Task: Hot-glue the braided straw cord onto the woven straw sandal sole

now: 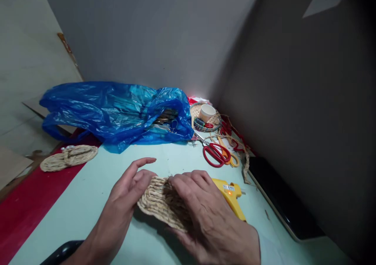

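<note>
A thick piece of coiled straw cord (pixel 158 202), sole-shaped with rows side by side, is held tilted above the pale green table top. My right hand (pixel 208 214) wraps around its right end, fingers over the top and thumb underneath, covering that part. At its left end my left hand (pixel 126 194) grips the edge with the thumb side, while the index finger reaches out past it. Just beyond my right hand lies a yellow glue gun (pixel 232 194) with an orange light lit; my hand hides part of it.
A blue plastic bag (pixel 117 104) fills the back. Red-handled scissors (pixel 216 154) and orange-handled scissors (pixel 234 161) lie right of centre, near a woven basket (pixel 217 122) holding a white cup (pixel 207 112). A small straw slipper (pixel 69 158) lies left; a black phone-like slab (pixel 282 202) lies right.
</note>
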The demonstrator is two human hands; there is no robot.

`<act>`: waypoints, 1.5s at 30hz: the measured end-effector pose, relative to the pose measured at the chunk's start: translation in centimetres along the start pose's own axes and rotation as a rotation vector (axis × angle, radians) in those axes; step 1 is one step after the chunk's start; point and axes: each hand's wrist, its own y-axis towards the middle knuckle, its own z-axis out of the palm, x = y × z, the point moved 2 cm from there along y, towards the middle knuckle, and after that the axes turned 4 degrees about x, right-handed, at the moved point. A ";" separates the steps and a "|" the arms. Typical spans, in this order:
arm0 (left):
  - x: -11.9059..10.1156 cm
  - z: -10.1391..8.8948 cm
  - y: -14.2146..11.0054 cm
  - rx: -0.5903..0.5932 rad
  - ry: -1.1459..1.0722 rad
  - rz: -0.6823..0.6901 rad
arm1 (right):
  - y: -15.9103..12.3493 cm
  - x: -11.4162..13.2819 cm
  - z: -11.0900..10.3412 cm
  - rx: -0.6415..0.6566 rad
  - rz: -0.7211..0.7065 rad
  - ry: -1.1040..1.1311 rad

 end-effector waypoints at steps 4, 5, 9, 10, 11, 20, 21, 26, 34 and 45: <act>0.0 -0.3 0.0 -0.017 0.104 0.094 | -0.1 0.0 0.1 0.027 0.050 -0.019; 0.0 -0.4 -0.1 -0.031 0.116 0.104 | -0.1 0.0 0.0 0.017 0.054 -0.013; 0.1 -0.5 -0.2 -0.048 0.146 0.116 | 0.0 0.2 -0.2 0.003 0.028 -0.044; 0.2 -0.6 -0.2 -0.050 0.146 0.118 | 0.1 0.3 -0.3 0.003 0.014 -0.060; 0.2 -0.6 -0.2 -0.056 0.144 0.120 | 0.1 0.3 -0.3 -0.002 0.005 -0.073; 0.2 -0.7 -0.9 -0.109 0.152 0.133 | -0.4 1.1 -0.2 -0.168 0.085 0.002; 0.3 -0.8 -1.0 -0.110 0.147 0.136 | -0.5 1.3 -0.2 -0.184 0.089 0.003; 0.7 -1.1 -1.2 -0.122 0.103 0.143 | -0.8 1.8 -0.2 -0.264 0.040 -0.103; 0.2 -0.9 -1.0 -0.153 0.177 0.175 | -0.3 0.7 -0.5 -0.153 0.079 -0.119; 0.0 0.5 -1.8 -0.190 0.247 0.188 | 0.8 1.0 -0.2 0.022 0.016 -0.125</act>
